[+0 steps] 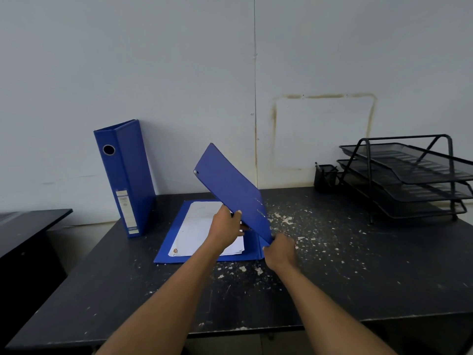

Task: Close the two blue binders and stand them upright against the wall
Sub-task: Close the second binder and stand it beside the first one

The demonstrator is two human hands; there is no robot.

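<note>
**Second binder half shut, first one already upright**

While one blue binder (125, 179) stands on end at the far left of the bench (332, 265), its back against the wall (179, 73) and its spine with the finger hole facing out, the second binder (212, 234) lies open in the middle of the bench with a sheaf of white paper (197, 226) showing inside. Its cover (230, 190) is raised at a steep slant over the pages, hinged along the right side (the fold sits low, close to the bench). The left hand (226, 230) takes the cover's near edge in a pinching grip, thumb on the outer face and fingers behind, presumably to steer it down over the paper. The right hand (280, 249) is clenched at the lower corner by the spine, likely pinning that side so the binder does not slide across the speckled surface as the cover swings. A black pen pot (325, 176) and a stacked wire tray (409, 175) sit well apart to the right, leaving bare wall beside the standing binder for the second to join it.
</note>
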